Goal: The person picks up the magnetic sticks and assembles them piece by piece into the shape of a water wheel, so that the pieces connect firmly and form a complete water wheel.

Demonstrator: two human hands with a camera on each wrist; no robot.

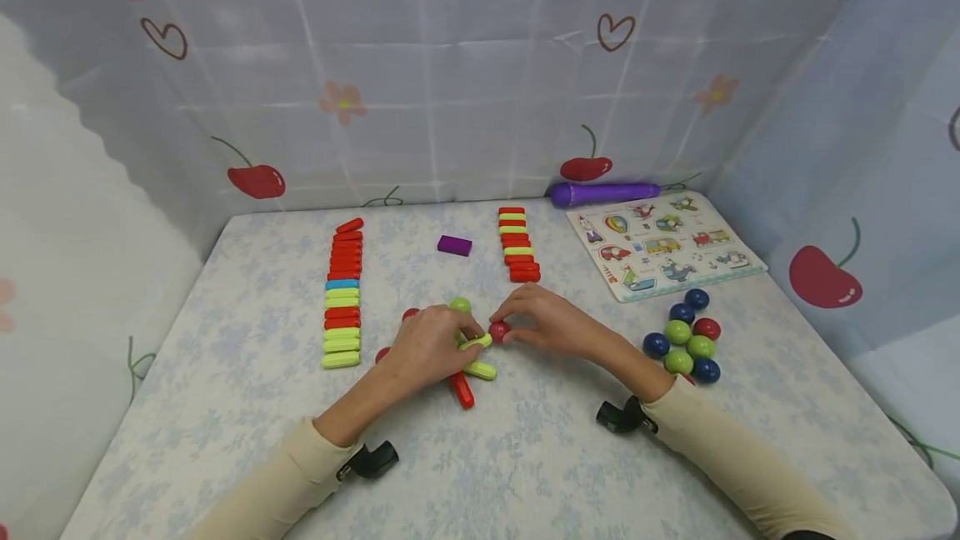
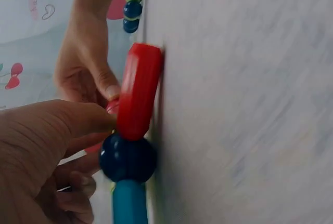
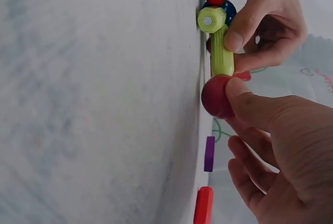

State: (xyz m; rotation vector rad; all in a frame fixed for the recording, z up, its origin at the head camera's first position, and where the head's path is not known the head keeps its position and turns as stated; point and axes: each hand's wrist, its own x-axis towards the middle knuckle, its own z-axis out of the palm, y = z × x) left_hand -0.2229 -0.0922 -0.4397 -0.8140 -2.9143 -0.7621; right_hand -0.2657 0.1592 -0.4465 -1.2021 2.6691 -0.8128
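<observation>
Thumb and fingers of my left hand (image 1: 429, 346) pinch a yellow-green rod (image 3: 222, 52). With my right hand (image 1: 553, 322) I pinch a red ball (image 3: 216, 97) right at that rod's end. The rod belongs to a cluster of rods and balls around a dark blue ball (image 2: 128, 157). A red rod (image 2: 139, 91) and a teal rod (image 2: 130, 203) meet that ball in the left wrist view. A second yellow-green rod (image 1: 481, 371) points outward toward the front right. A green ball (image 1: 461, 305) sits at the cluster's far side; my left hand hides much of the rest.
A column of red, yellow-green and blue rods (image 1: 342, 313) lies at left, a shorter column (image 1: 517, 244) at the back. Loose balls (image 1: 678, 332) are grouped at right. Behind are a purple block (image 1: 454, 246), a picture board (image 1: 663, 244) and a purple microphone-shaped thing (image 1: 604, 194).
</observation>
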